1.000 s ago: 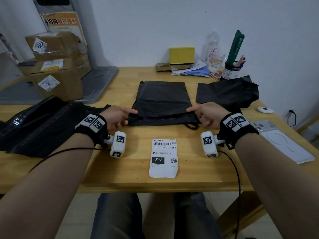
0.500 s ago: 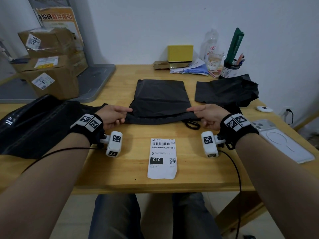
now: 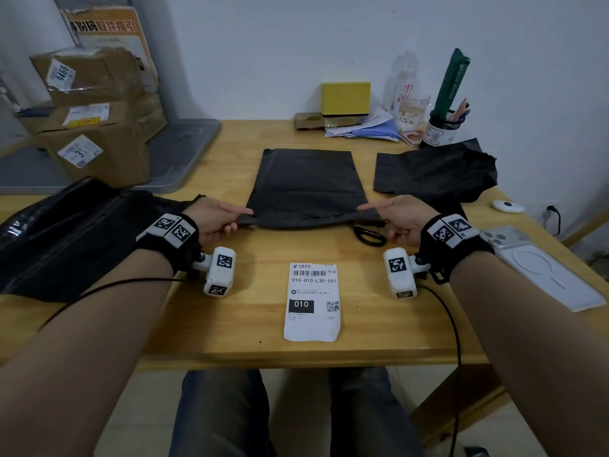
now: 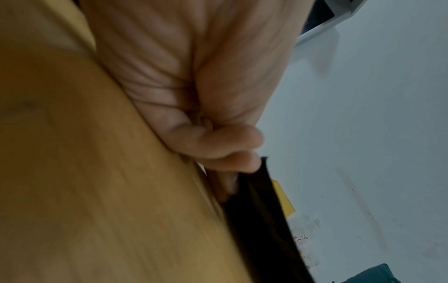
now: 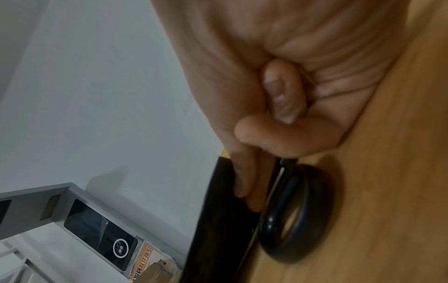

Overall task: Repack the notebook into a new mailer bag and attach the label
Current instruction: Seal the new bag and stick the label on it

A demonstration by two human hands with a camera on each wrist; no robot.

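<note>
**Sealing the bag's near edge, label waiting**

A wooden table (image 3: 204, 324) stands against a pale wall, and on it both hands work the same black mailer bag (image 3: 306, 183).

The left hand (image 3: 211, 219) pinches the near left corner of the bag between thumb and forefinger, the other fingers curled under. The right hand (image 3: 400, 219) has the matching pinch on the near right corner. Between them the near edge lies folded over as a flap, held taut and just off the wood.

The bag lies flat in the middle of the table. The notebook is not in sight; it is probably inside already, though the frames cannot confirm that. The label (image 3: 312, 301) lies face up near the front edge, well apart from the bag and untouched. A pair of scissors (image 3: 369, 234) lies just beside the right hand.

The step in hand looks like closing the flap. Next, the fold needs pressing down evenly along its whole width, so no wrinkle gets trapped; then the label goes on the bag's flat face.
</note>
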